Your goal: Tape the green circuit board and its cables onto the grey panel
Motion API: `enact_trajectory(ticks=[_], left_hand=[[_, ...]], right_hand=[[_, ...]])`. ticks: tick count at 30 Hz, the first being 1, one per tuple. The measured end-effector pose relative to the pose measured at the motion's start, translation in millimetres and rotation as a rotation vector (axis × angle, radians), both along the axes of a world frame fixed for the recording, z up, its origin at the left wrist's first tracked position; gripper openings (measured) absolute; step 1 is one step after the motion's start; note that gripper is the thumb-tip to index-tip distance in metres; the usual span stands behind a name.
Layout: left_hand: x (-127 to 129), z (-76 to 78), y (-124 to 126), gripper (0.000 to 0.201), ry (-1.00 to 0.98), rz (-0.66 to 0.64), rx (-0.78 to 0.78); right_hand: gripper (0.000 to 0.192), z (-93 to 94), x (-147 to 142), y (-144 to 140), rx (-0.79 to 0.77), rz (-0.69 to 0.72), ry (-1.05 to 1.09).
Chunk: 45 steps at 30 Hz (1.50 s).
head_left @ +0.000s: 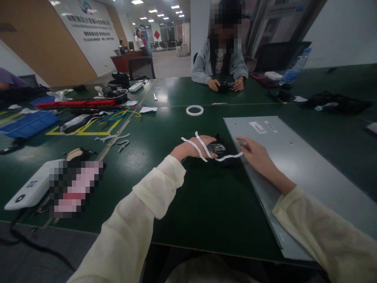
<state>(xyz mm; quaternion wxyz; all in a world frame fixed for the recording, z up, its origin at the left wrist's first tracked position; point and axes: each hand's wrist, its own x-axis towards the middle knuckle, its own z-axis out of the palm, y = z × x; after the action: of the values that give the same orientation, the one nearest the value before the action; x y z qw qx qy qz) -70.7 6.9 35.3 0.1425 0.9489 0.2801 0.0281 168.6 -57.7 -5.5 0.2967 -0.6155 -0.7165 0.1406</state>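
My left hand (188, 149) is wrapped round a small black device (217, 147) with metallic parts showing on its face, low over the green table. Two strips of white tape (203, 144) lie across the back of that hand, their ends sticking out. My right hand (259, 157), by the near-left edge of the grey metal panel (294, 165), pinches one end of another white tape strip (229, 157). This strip stretches leftward, its other end beside the device; whether it is stuck there I cannot tell.
Beyond my hands lies a roll of white tape (194, 110). A co-worker (219, 63) handles a dark object across the table. To the left are a white power bank (35, 184), a pixelated pink item (79, 188), a blue tray (29, 124), cables and a red strip (76, 103).
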Motion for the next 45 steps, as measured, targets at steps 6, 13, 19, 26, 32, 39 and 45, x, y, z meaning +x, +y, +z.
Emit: enact_trajectory(ticks=[6, 13, 19, 26, 32, 39, 45], left_hand=[[3, 11.3, -3, 0.042, -0.014, 0.071, 0.018], [1, 22.9, -4, 0.033, -0.027, 0.168, 0.182], [-6, 28.6, 1, 0.024, -0.174, 0.188, 0.114], [-15, 37.5, 6, 0.023, -0.351, 0.163, 0.106], [-20, 46.6, 6, 0.025, -0.372, 0.037, 0.266], [-1, 32.4, 4, 0.030, -0.229, -0.110, 0.364], [14, 2.0, 0, 0.028, -0.058, -0.143, 0.377]], right_hand=[[0.046, -15.3, 5, 2, -0.015, -0.126, -0.607], [0.049, -14.5, 3, -1, -0.009, -0.066, -0.722], [0.048, -11.8, -1, -3, -0.005, -0.011, -0.670], [0.048, -9.6, -19, -6, 0.020, 0.096, -0.623], [0.047, -11.4, -45, -15, 0.058, 0.261, -0.547], [0.043, -0.8, -80, -40, 0.128, 0.425, -0.473], [0.046, -5.4, -109, -71, 0.192, 0.503, -0.439]])
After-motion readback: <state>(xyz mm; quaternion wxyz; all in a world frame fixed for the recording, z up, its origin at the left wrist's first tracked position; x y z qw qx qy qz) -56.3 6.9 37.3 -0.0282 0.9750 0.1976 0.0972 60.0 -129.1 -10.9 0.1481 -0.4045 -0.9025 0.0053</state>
